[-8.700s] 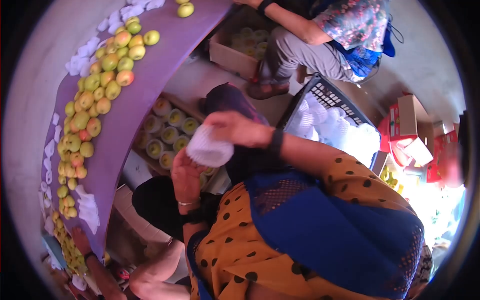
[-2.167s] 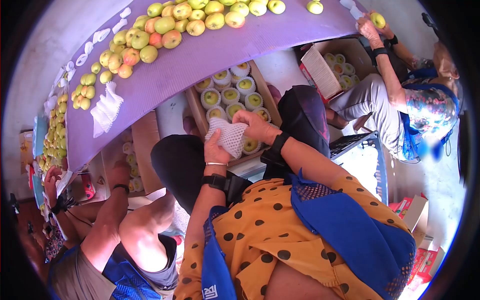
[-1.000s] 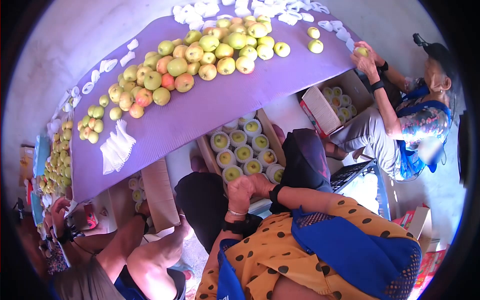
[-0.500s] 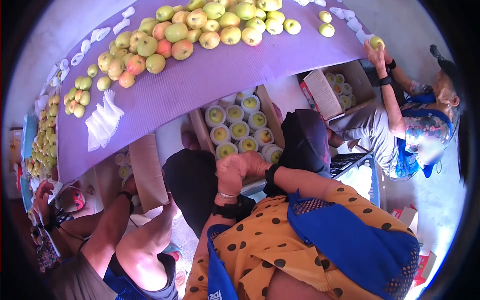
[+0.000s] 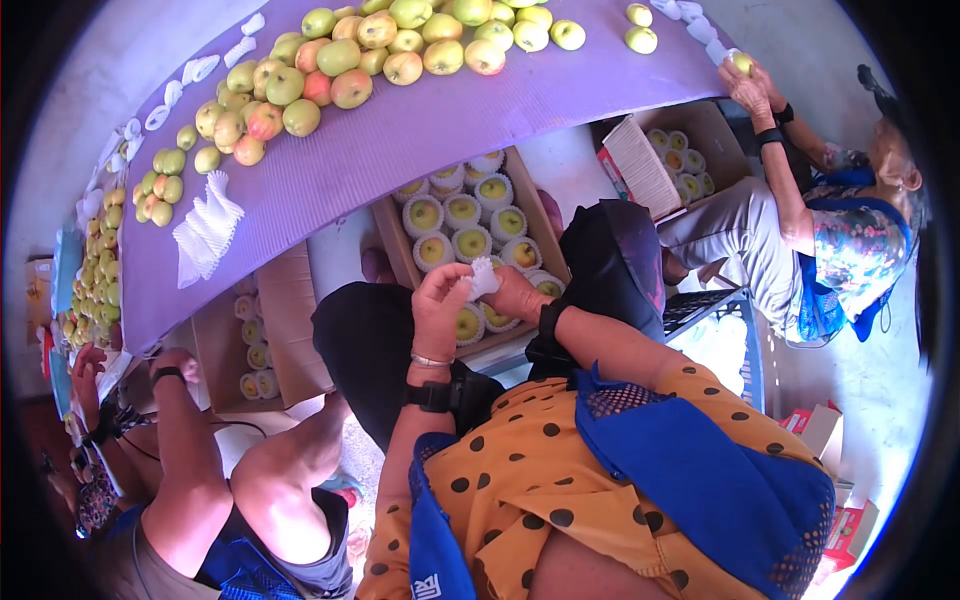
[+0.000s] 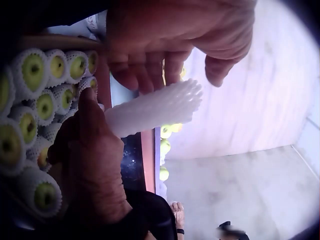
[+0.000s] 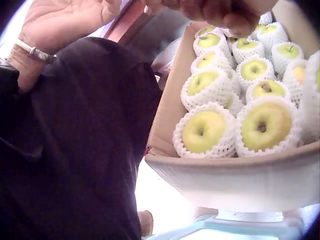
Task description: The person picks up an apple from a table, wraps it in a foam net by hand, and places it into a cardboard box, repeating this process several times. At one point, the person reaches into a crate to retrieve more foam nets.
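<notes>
Right hand (image 6: 102,165) pinches one end of a white foam sleeve (image 6: 155,107), thumb on top; the sleeve is slim, and no apple shows in it. Left hand (image 6: 180,30) isn't gripping: fingers loosely straight, thumb held apart, tips right by the sleeve's edge; can't tell from here if they're actually touching. So sleeve sits between the two hands, frilled end pointing out away from the right hand. To do it well, I'd say keep that right pinch light and close to the end, since the mesh looks soft and a hard tug could tear it. Left fingers should go in at the mouth and spread it evenly all round, not yank one side. Just below both hands, carton (image 7: 172,90) with sleeved apples (image 7: 205,132) packed close; better keep the work a bit above those, or the frills may snag. Ahead of the hands, past the carton, desk (image 5: 420,160) carries loose apples (image 5: 350,88). Stack of sleeves (image 5: 210,228) lies on it too, forward and left of the left hand, handy for that side I'd guess. Farther off, beyond the right hand, another person (image 5: 850,240) sits by the desk.
</notes>
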Demonstrator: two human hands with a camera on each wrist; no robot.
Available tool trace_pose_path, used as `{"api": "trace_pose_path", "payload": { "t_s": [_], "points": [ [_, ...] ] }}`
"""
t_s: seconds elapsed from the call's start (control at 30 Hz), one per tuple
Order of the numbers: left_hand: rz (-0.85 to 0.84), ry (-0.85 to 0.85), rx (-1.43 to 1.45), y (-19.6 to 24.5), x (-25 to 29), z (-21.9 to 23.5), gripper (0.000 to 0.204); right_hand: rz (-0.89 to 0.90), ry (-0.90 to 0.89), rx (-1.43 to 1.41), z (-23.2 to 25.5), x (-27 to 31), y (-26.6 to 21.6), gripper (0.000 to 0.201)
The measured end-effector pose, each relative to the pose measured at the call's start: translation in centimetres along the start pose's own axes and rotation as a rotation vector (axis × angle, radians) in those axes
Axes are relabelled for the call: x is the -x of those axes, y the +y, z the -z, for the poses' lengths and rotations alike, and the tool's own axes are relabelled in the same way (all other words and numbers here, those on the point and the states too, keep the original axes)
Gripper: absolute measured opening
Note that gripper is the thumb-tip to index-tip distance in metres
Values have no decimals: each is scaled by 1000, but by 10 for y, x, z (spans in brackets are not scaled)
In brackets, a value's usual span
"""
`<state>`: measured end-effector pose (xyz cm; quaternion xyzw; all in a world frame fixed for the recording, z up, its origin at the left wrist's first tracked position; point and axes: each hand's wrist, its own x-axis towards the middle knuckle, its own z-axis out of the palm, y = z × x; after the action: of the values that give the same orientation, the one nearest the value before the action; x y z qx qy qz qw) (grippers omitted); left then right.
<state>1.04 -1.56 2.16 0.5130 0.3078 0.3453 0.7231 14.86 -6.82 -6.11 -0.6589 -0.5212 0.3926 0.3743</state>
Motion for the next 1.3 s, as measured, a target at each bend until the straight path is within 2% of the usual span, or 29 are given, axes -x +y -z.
{"api": "trace_pose_path", "payload": {
  "t_s": [0.13,0.17,0.23,0.27,0.3,0.37,0.4,0.43,0.47,0.5,0.6,0.67,0.73,0.87,0.97,1.1,1.17,1.2,1.23,1.3],
  "points": [
    [-69,-99,-118,-5,-1,2,26,25,-46,153,3,-2,7,21],
    [-75,-67,-184,-18,-3,6,24,57,-39,156,5,-4,4,21],
    [-123,-29,-437,-4,0,2,20,-59,-86,243,11,3,-13,22],
    [-165,16,-463,-10,-1,5,11,-46,-83,246,10,4,-11,22],
    [-176,19,-463,-12,-1,6,11,-49,-97,259,11,5,-11,24],
    [17,189,-44,-17,0,7,6,-49,-106,277,9,6,-10,25],
    [52,218,52,-11,2,3,5,-47,-94,263,9,6,-16,26],
    [44,212,54,-12,2,3,5,-44,-79,251,11,4,-23,27],
    [25,272,74,-14,1,4,6,-92,-150,291,16,3,-31,34],
    [7,327,96,-16,-1,4,6,-90,-136,298,26,3,-43,34],
    [-23,430,148,-20,-4,11,4,128,-21,185,62,-7,-65,54],
    [-11,483,209,-23,-5,13,3,163,212,60,97,-25,-99,49],
    [15,479,187,-26,-8,11,3,161,391,348,129,-52,-120,39],
    [52,462,173,-25,-12,7,3,484,664,624,171,-129,-113,27],
    [115,487,232,-21,-12,5,5,492,749,674,189,-181,-98,24],
    [98,507,254,-23,-12,7,6,512,759,810,196,-207,-101,22],
    [86,492,285,-23,-11,9,4,122,511,985,200,-211,-109,23],
    [89,498,289,-20,-10,8,4,43,651,542,199,-210,-115,32],
    [101,504,312,-15,-11,7,4,40,643,545,197,-208,-119,32],
    [119,511,338,-11,-11,5,3,-161,539,741,194,-201,-130,46]
  ]
}}
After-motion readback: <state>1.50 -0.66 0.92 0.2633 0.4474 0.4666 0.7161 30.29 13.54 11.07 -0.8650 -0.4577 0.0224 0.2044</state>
